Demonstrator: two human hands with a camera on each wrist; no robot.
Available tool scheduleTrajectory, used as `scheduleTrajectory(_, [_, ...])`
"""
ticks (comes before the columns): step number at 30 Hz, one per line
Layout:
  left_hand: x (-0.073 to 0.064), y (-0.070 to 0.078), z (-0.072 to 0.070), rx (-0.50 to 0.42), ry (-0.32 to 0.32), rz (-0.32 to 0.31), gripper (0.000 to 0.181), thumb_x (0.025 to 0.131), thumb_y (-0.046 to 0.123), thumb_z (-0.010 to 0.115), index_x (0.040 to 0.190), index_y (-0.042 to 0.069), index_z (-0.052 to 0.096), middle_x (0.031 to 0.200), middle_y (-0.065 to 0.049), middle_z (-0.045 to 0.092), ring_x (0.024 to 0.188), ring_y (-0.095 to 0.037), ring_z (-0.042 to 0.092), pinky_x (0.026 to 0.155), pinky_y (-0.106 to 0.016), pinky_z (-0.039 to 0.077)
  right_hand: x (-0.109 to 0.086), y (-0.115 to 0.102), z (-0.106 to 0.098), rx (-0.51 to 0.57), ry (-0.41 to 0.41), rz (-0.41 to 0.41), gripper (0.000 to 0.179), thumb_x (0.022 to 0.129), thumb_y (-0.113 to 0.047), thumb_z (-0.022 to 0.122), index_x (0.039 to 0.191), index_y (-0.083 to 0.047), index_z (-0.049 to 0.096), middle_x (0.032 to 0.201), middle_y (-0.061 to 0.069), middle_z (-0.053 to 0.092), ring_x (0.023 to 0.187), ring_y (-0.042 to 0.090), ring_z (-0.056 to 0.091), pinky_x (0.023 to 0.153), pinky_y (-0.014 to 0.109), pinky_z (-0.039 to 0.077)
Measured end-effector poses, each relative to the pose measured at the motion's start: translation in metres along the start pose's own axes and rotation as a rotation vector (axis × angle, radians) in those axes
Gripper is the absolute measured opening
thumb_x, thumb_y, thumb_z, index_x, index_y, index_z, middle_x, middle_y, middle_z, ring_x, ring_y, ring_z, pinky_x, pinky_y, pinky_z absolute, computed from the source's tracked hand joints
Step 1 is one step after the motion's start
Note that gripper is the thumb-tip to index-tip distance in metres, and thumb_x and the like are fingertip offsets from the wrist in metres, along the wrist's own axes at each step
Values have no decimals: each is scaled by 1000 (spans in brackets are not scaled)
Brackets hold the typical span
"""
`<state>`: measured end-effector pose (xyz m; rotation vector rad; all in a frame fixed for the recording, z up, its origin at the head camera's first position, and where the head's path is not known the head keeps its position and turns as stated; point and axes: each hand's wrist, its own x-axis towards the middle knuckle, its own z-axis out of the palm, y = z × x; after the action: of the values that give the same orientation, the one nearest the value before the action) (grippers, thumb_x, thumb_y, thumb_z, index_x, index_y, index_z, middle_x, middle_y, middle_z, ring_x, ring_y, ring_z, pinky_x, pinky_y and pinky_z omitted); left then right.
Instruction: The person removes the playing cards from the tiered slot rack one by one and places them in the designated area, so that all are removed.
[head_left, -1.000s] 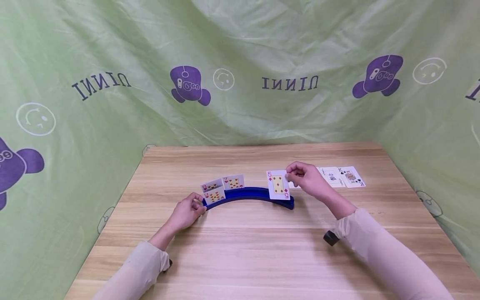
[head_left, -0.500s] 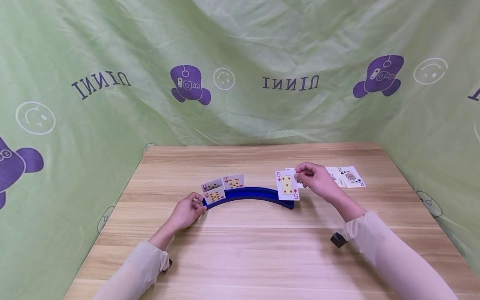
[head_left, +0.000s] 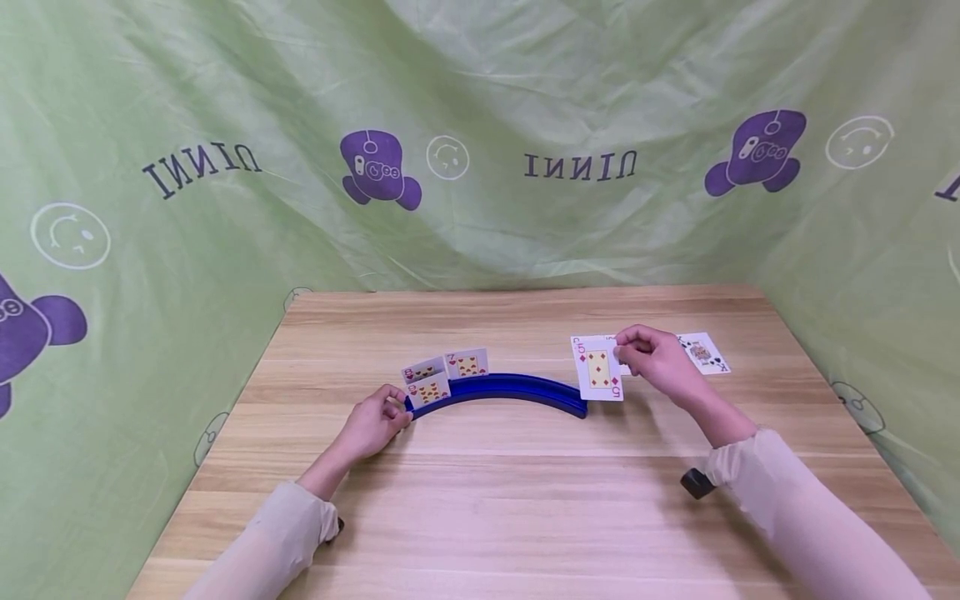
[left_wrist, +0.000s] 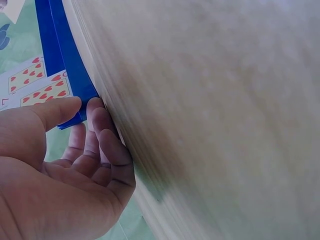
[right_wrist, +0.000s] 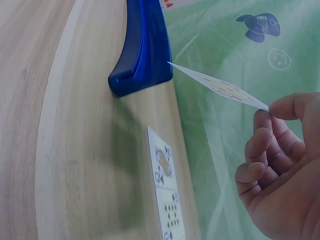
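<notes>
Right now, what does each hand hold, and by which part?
Right hand: five of diamonds, by its upper right edge. Left hand: blue holder, by its left end.

Pale green cloth, creased and softly shiny, hangs behind the table and along both its sides. It is printed with purple cartoon figures, white smiling faces and dark lettering. The tabletop has light brown wood grain running crosswise, and looks palest near the front middle.

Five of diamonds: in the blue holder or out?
Out: the right hand pinches the five of diamonds; right wrist view shows none of it in the blue holder.
</notes>
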<state>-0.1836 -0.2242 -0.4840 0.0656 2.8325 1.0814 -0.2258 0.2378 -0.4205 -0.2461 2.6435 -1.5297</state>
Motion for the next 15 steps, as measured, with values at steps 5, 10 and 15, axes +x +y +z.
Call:
scheduleTrajectory(5, [-1,1,0,12,2,5,24,89,12,70,108,7,57,85,-5,73,70,-12,59,67,-29,45,-4,4,-7,-12,13,17,25,99,-17,58,116,1,60,84,8,61,70,11,54,62,27,49])
scheduleTrajectory(10, [-1,1,-1,17,-1,-2,24,89,12,70,109,7,57,86,-5,73,71,-13,60,68,-29,45,-5,10,-10,-22,20,28,25,99,-17,58,114,3,59,79,9,59,68,9,53,60,27,46])
scheduleTrajectory(15, [-1,1,0,10,-3,-11,25,89,12,70,109,7,57,86,-6,73,72,-14,60,68,-29,45,-7,16,-11,-18,16,28,25,98,-17,59,114,2,60,75,6,58,66,9,53,57,26,43])
